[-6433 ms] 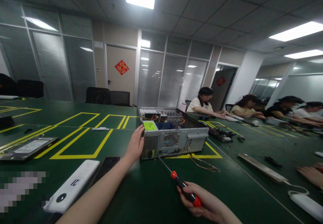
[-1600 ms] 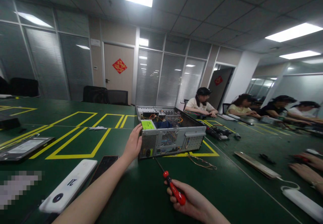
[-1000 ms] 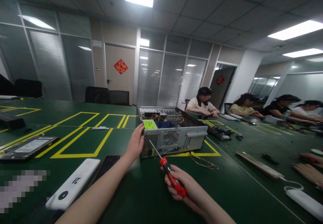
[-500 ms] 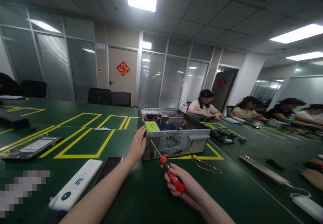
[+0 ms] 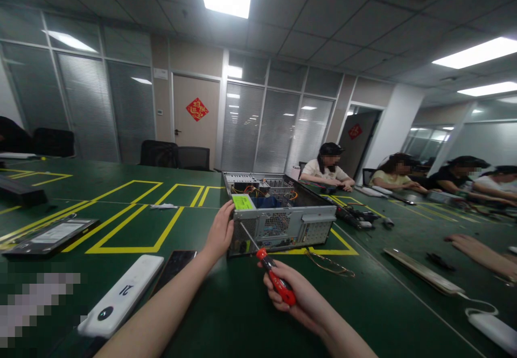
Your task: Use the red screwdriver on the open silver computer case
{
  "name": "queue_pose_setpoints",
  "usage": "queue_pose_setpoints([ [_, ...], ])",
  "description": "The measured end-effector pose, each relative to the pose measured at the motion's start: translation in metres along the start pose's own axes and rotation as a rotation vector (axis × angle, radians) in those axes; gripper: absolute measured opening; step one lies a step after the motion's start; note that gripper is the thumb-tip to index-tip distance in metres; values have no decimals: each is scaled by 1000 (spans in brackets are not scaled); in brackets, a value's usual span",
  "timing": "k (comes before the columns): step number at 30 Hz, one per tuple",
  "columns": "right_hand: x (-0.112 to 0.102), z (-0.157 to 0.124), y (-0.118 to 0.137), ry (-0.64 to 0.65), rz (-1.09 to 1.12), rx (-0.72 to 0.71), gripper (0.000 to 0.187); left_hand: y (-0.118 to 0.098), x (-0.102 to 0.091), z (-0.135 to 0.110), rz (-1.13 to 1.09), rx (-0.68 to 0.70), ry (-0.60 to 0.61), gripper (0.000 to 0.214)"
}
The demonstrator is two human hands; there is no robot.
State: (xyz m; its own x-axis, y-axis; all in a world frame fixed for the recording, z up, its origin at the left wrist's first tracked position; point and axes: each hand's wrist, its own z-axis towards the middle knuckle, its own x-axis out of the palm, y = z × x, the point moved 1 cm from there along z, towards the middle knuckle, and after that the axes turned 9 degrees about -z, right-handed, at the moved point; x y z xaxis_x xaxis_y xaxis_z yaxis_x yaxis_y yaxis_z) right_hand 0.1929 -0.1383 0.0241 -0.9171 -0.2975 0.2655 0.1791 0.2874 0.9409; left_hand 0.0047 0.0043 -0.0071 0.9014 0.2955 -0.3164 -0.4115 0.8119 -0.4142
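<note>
An opened desktop computer case (image 5: 297, 220) lies on its side in the middle of the table. Its power supply (image 5: 243, 202), with a bright green label on top, sits at the near left corner. There my left hand (image 5: 220, 231) holds the corner, fingers along the left side and thumb toward the rear panel. Gripped in my right hand (image 5: 286, 290) is a screwdriver (image 5: 274, 277) with a red and black handle. Its shaft points up and left, the tip at the rear panel below the green label. Whether the tip sits in a screw I cannot tell.
A white device marked 21 (image 5: 123, 293) and a dark flat slab (image 5: 173, 269) lie left of my forearm. Farther left is a hard drive (image 5: 52, 234). Thin wires (image 5: 331, 264) lie right of the case. Another person's hand (image 5: 476, 250) rests at the right; several people sit beyond.
At the right, the other person's hand has moved farther onto the table. My hands, the screwdriver and the case look almost unchanged.
</note>
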Motion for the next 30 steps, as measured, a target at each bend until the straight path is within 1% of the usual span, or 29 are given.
queue_pose_setpoints([
  [3,2,1,1,-5,55,7,15,0,0,0,2,4,4,42],
  [5,5,0,2,-11,133,53,12,-1,0,1,2,13,4,42],
  [9,16,-3,6,-11,385,238,24,0,0,0,-2,14,1,43],
  [12,24,-5,11,-15,522,301,29,1,0,0,-8,14,-2,43],
  [15,31,-6,12,23,520,339,33,1,1,0,-8,20,-2,43],
  [17,33,-6,12,78,489,363,35,2,1,0,-8,18,-2,43],
  [19,34,-5,10,131,471,378,36,1,1,0,-5,14,-4,43],
  [21,33,-4,7,150,475,366,35,1,1,0,-2,12,-7,43],
  [26,32,0,0,63,564,308,25,1,1,0,-6,11,-3,43],
  [30,33,-1,-2,29,615,310,24,1,1,0,-8,9,6,44],
])
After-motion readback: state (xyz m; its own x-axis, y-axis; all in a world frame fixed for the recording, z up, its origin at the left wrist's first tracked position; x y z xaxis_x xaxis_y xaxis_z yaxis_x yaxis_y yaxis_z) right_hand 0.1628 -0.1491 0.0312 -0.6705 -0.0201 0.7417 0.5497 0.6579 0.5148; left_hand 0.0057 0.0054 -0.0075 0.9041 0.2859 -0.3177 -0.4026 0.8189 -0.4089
